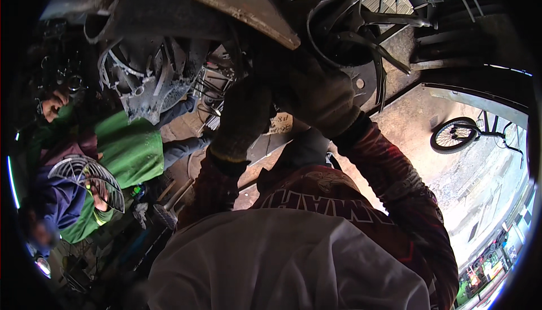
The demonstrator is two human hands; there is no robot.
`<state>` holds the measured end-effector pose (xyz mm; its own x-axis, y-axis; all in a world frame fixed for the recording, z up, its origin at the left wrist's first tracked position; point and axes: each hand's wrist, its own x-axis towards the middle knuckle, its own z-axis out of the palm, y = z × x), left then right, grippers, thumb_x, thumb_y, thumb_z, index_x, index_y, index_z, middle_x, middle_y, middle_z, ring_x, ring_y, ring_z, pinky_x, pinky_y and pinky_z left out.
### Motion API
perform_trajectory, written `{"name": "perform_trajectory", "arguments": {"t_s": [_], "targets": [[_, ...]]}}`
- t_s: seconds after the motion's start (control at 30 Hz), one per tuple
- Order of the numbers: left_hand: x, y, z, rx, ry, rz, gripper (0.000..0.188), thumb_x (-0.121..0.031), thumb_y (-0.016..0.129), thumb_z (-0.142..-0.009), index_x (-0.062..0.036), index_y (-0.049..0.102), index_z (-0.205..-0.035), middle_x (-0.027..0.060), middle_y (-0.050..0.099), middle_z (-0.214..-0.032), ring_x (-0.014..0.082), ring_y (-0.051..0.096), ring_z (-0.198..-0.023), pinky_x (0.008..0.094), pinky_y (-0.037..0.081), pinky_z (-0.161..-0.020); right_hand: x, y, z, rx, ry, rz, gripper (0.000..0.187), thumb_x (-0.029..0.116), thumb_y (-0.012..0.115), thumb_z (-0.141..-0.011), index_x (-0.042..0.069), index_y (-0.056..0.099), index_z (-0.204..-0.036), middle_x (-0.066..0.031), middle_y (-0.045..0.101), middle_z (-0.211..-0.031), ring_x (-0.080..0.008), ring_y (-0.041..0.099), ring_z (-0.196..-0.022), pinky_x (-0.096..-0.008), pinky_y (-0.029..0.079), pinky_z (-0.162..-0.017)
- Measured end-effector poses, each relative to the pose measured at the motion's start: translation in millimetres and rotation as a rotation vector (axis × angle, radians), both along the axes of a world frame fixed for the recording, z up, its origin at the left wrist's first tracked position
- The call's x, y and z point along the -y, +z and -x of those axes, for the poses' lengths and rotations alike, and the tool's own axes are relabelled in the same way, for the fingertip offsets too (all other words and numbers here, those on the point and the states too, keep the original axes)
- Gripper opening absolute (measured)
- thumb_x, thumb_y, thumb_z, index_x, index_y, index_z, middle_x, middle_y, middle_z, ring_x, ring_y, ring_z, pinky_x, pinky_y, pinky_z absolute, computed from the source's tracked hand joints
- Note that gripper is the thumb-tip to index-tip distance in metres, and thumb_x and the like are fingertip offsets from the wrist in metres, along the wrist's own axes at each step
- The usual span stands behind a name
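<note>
Two gloved hands together in deep shadow, one tool-filled container beside them

One round, dark metal container with an open rim (310, 36) stands at one o'clock from the hands, just beside the right. At least four long, dark metal tools (395, 20) jut from it; overlap prevents a full count. The right hand (322, 98), in a grey-brown fabric glove, is at the centre, its fingers lost in shadow; I cannot tell whether it grasps anything. The left hand (243, 118), gloved alike, is close by at eight o'clock from the right; its grip cannot be told either.

One brown, straight-edged slab (237, 5) spans eleven o'clock, above the hands. One thick, dark, open-ended pipe (158, 19) lies at ten. One piece of tan cardboard (282, 122) shows at six, between the wrists.

Farther out, one person in a green garment (130, 146) and one round wire-guarded fan (84, 177) are toward eight; one black bicycle wheel (454, 135) is at three.
</note>
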<state>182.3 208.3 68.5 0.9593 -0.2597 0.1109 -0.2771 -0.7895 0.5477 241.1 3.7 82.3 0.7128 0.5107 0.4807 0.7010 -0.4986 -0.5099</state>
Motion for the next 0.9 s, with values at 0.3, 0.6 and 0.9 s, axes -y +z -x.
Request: {"name": "perform_trajectory", "arguments": {"t_s": [0.3,0.6,0.9], "targets": [[8.1,-0.7,16.6,-0.498,0.343,0.585,0.031,-0.026,0.046,-0.106,-0.0037,0.066,-0.098,0.0012,0.063,-0.077,0.0084,0.056,-0.059,0.0251,0.045,-0.054,6.3,6.6,-0.3,-0.106,0.02,-0.004,0.052,0.033,0.081,-0.076,0.014,0.067,-0.122,-0.0143,0.061,-0.129,-0.0327,0.069,-0.101,-0.0405,0.06,-0.078],[14.1,-35.8,21.7,-0.083,0.514,0.395,0.029,-0.027,0.05,-0.102,-0.004,0.067,-0.097,0.0049,0.067,-0.081,0.0117,0.067,-0.071,0.0276,0.056,-0.066,4.9,-8.2,-0.5,0.047,-0.036,0.044,0.068,0.049,0.078,-0.078,0.01,0.062,-0.131,-0.0154,0.06,-0.13,-0.0347,0.068,-0.104,-0.0434,0.059,-0.08],[12.6,-17.5,15.1,0.051,0.295,0.002,0.014,-0.014,0.066,-0.088,-0.0042,0.065,-0.098,0.0128,0.063,-0.084,0.0292,0.063,-0.077,0.0427,0.05,-0.069,8.2,-8.0,-0.1,0.093,-0.004,0.06,0.075,0.047,0.083,-0.071,0.011,0.06,-0.134,-0.018,0.061,-0.127,-0.0341,0.07,-0.097,-0.0415,0.06,-0.072]]}}
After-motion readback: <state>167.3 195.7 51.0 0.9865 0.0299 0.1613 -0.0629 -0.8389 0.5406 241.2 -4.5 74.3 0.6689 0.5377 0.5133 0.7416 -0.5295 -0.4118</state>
